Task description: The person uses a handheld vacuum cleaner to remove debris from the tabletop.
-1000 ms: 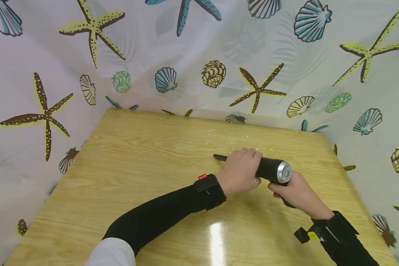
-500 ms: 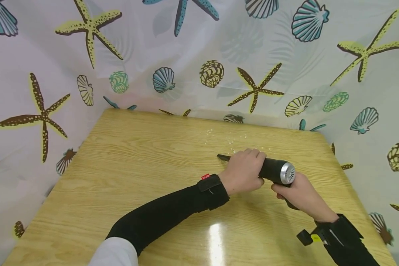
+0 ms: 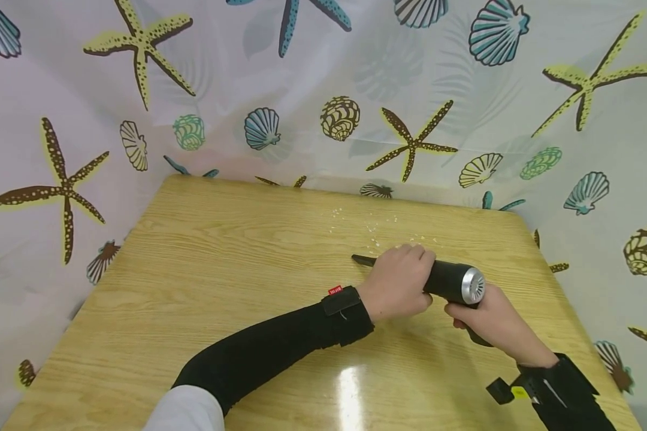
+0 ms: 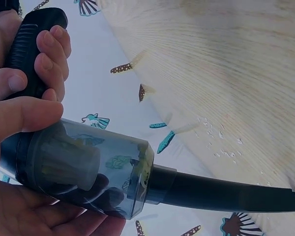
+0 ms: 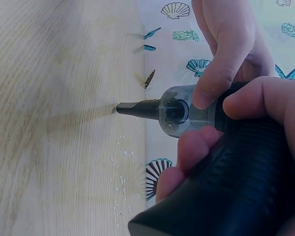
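A black handheld vacuum cleaner (image 3: 446,281) with a silver end cap is held over the right half of the table. My left hand (image 3: 399,282) grips its body from above, thumb and fingers round the clear dust cup (image 4: 115,162) in the left wrist view. A pale filter shows through the cup. My right hand (image 3: 504,326) holds the ribbed handle (image 5: 246,172), fingers curled round it. The flat crevice nozzle (image 4: 226,192) points left in the head view, its tip low at the table surface. Small white scraps (image 3: 374,230) lie scattered just beyond the nozzle.
The wooden table (image 3: 221,251) spreads wide to the left of the hands. A white curtain (image 3: 302,78) printed with starfish and shells hangs along its back and sides. A bright light reflection (image 3: 350,395) lies near the front.
Both hands and the vacuum cleaner have shifted slightly right and toward me, so the nozzle tip sits a little lower. The whole view has drifted slightly. Both grips stay the same.
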Tool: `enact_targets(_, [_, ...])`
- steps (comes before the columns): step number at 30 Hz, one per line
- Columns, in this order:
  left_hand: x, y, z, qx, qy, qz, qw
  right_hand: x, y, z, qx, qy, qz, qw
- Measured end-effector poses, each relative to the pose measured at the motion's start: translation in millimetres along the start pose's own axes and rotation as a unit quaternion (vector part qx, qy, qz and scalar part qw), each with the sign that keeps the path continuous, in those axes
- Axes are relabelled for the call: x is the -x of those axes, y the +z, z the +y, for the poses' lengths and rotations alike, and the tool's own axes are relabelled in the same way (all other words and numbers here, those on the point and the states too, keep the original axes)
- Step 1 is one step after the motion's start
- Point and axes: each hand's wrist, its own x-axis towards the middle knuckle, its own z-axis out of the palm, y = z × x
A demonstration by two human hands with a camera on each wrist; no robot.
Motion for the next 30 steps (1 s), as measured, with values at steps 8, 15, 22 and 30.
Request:
enact_targets(8, [2.7,0.5,4.3,-0.009,0.002,0.002,1.0000,4.5,0.4,-0.3,-0.002,0.015,-0.004,1.000])
enact_targets(15, [5.0,-0.7,6.7,-0.012,0.004,0.002,0.9999,5.8,0.9,2.8,-0.001,0.011,-0.007,1.000])
enact_targets(22, [7.3,-0.7,8.6,-0.020,0.006,0.006,0.9998,7.3,1.9,3.6,0.003,0.007,-0.010,1.000])
enact_targets(30, [6.9,0.4,9.7,-0.020,0.011,0.007,0.9997,8.6,2.3,4.4,-0.001,0.005,-0.011,1.000])
